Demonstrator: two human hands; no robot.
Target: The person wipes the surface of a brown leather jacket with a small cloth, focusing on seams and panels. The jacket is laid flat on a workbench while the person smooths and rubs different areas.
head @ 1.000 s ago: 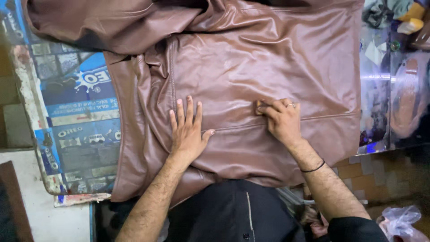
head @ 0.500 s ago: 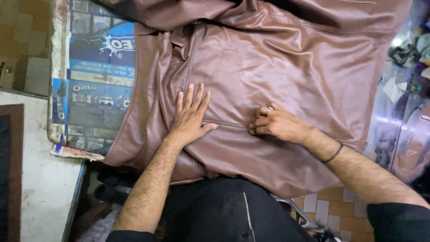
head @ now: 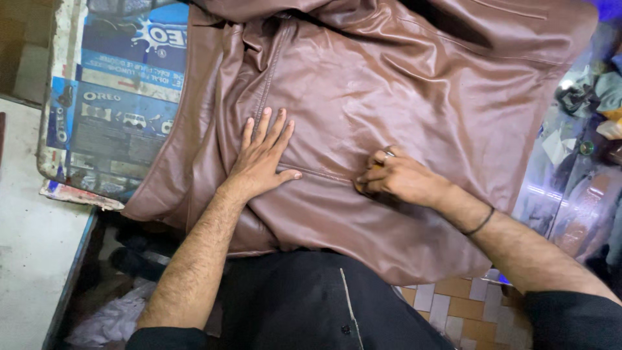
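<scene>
- While the brown leather garment [head: 389,97] is lying spread over the table [head: 58,110], the left hand [head: 262,159] is pressing flat on it, palm down, fingers splayed and released, holding nothing.
- The right hand [head: 398,178] is resting on the leather just beside a horizontal seam [head: 324,174], its fingers curling in a clenched grip; something small may be tucked under them, but I cannot tell what, if anything, they are grasping.
- Judging from how it is lying, the panel between the two hands is looking smooth and flat, so the part along the seam seems dealt with; the upper part is still bunching into folds near the vertical seam [head: 272,65] and at the far top, so smoothing there seems left to do.
- The garment's near edge is hanging over the table's front, touching the person's dark clothing [head: 304,304]; its left edge is ending on the printed blue cardboard sheet [head: 116,97] covering the table.
- Open room is lying to the left, over the cardboard and the pale surface [head: 32,259] beyond it.
- The right side is tighter: the leather is running close to a glossy cluttered area [head: 583,149], with small items near the edge.
- Tiled floor [head: 453,304] is showing below the right forearm.
</scene>
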